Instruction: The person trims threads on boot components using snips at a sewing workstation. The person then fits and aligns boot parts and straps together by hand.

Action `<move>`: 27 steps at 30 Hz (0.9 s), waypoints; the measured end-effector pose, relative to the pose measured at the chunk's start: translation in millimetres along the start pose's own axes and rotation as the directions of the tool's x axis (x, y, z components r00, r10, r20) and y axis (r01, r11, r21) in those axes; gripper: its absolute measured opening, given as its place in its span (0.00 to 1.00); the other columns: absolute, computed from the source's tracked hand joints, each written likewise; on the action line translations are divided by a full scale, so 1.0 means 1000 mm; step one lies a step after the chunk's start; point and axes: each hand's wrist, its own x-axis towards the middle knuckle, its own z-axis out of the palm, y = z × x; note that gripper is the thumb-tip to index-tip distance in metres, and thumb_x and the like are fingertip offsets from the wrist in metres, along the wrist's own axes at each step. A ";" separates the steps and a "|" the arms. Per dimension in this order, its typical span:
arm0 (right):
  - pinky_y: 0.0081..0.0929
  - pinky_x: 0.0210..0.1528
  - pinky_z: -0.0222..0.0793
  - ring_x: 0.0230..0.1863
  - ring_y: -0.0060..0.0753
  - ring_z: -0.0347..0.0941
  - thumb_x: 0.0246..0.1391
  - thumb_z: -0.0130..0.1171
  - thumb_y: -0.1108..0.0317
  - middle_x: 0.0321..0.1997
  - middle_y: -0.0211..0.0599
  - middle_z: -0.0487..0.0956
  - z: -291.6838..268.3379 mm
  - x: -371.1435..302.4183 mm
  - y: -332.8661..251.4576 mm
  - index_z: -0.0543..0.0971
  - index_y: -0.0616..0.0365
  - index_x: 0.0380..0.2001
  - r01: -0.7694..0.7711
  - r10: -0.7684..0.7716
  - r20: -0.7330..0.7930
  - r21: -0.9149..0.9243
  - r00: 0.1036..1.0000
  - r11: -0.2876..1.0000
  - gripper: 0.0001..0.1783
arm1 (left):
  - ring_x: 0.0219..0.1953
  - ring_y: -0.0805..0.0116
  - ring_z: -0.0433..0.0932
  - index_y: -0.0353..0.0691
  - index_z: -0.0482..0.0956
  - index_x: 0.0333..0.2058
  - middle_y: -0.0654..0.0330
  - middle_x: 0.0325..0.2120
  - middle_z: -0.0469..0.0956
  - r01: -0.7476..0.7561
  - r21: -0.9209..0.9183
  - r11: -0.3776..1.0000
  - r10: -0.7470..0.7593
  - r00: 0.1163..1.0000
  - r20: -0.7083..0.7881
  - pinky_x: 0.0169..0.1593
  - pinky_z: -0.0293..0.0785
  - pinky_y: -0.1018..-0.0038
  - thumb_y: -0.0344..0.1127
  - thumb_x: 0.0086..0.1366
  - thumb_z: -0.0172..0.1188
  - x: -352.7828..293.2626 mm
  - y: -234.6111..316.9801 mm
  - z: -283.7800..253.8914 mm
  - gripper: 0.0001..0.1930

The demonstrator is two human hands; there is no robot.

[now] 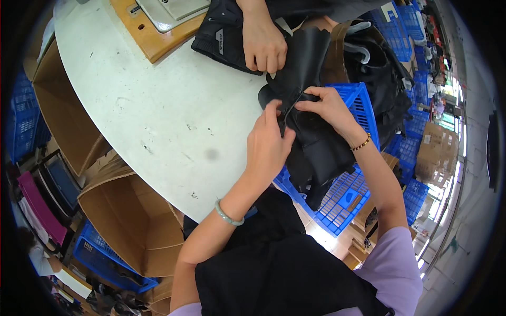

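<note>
A limp black leather-like piece (316, 139) hangs over the table's right edge and down across a blue crate. My right hand (329, 108) pinches a folded edge of it between thumb and fingers. My left hand (268, 145) is curled against the same edge from the left, its index fingertip and thumb at the material; the exact grip is partly hidden. Farther away, the piece rises into a wide smooth black flap (305, 52). Across from me, another person's hand (265, 48) presses on a black fabric item (221, 39) with a grey patch.
The white table (142, 110) curves along my left, with a wooden board and pale metal plate (163, 13) at its far side. A blue crate (342, 203) stands right of the table. Open cardboard boxes (137, 221) line the left; dark material (385, 79) fills a container at far right.
</note>
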 end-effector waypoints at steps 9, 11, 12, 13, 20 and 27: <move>0.14 0.30 0.62 0.26 0.13 0.67 0.44 0.59 0.72 0.23 0.28 0.77 0.003 0.001 0.002 0.79 0.64 0.27 0.033 -0.034 0.006 0.079 0.999 0.996 0.07 | 0.19 0.70 0.72 0.31 0.81 0.29 0.57 0.19 0.77 0.228 -0.126 0.965 -0.214 0.969 0.121 0.25 0.67 0.76 0.32 0.56 0.59 0.043 -0.026 0.004 0.09; 0.10 0.22 0.52 0.20 0.07 0.60 0.45 0.59 0.72 0.20 0.20 0.73 0.001 0.007 0.013 0.79 0.60 0.27 0.119 -0.120 0.007 0.045 0.993 0.992 0.04 | 0.20 0.77 0.67 0.28 0.80 0.28 0.63 0.19 0.75 0.460 -0.341 0.820 -0.371 0.880 0.296 0.26 0.63 0.80 0.30 0.55 0.59 0.048 -0.019 0.000 0.08; 0.10 0.22 0.52 0.20 0.07 0.60 0.45 0.59 0.72 0.20 0.20 0.73 0.002 0.006 0.011 0.79 0.60 0.27 0.116 -0.117 0.006 0.046 0.993 0.992 0.04 | 0.20 0.77 0.67 0.28 0.80 0.28 0.63 0.19 0.75 0.462 -0.339 0.819 -0.372 0.879 0.299 0.26 0.63 0.80 0.30 0.55 0.59 0.049 -0.021 -0.001 0.08; 0.11 0.20 0.48 0.18 0.06 0.57 0.44 0.59 0.72 0.18 0.18 0.71 0.002 0.004 0.006 0.79 0.60 0.27 0.075 -0.078 0.024 0.112 0.997 0.991 0.04 | 0.21 0.77 0.67 0.29 0.80 0.27 0.63 0.20 0.76 0.494 -0.386 0.779 -0.381 0.862 0.335 0.27 0.63 0.81 0.29 0.55 0.58 0.052 -0.023 -0.003 0.08; 0.14 0.17 0.46 0.16 0.07 0.56 0.45 0.60 0.72 0.17 0.17 0.68 -0.004 -0.003 0.005 0.78 0.61 0.27 -0.043 0.027 0.063 0.260 0.998 0.965 0.05 | 0.24 0.77 0.69 0.31 0.80 0.29 0.64 0.22 0.76 0.527 -0.425 0.735 -0.342 0.831 0.440 0.30 0.65 0.81 0.30 0.55 0.59 0.054 -0.026 -0.006 0.07; 0.26 0.29 0.65 0.22 0.30 0.71 0.47 0.60 0.61 0.24 0.50 0.77 0.011 -0.003 0.015 0.78 0.69 0.33 0.153 -0.171 -0.106 -0.157 0.980 0.976 0.19 | 0.22 0.75 0.71 0.33 0.81 0.31 0.63 0.20 0.76 -0.067 -0.119 0.991 0.083 0.988 0.133 0.30 0.68 0.80 0.34 0.56 0.62 0.055 -0.023 0.008 0.09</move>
